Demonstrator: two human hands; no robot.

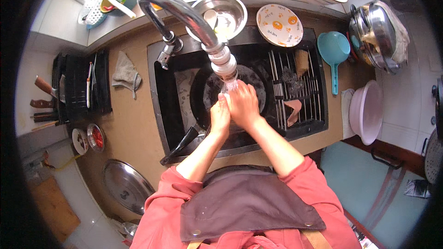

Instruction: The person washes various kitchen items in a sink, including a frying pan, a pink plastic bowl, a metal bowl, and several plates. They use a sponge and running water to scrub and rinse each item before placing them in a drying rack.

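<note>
My left hand [220,114] and my right hand [244,106] are pressed together over the black sink [164,97], directly under the faucet's white nozzle [224,66]. Water [231,85] runs from the nozzle onto the fingers. The right hand overlaps the left, and the space between the palms is hidden, so whether they hold anything cannot be seen. Below them a dark wok [199,91] sits in the basin with wet, foamy patches inside. Its black handle [180,145] reaches over the sink's front left corner.
A metal rack [281,93] over the sink's right side holds a sponge [301,61], a wire scourer [292,77] and a pink cloth [293,110]. A patterned plate [279,26] and steel bowl [238,10] stand behind. Knives [43,103] are left; a blue ladle [333,48] lies right.
</note>
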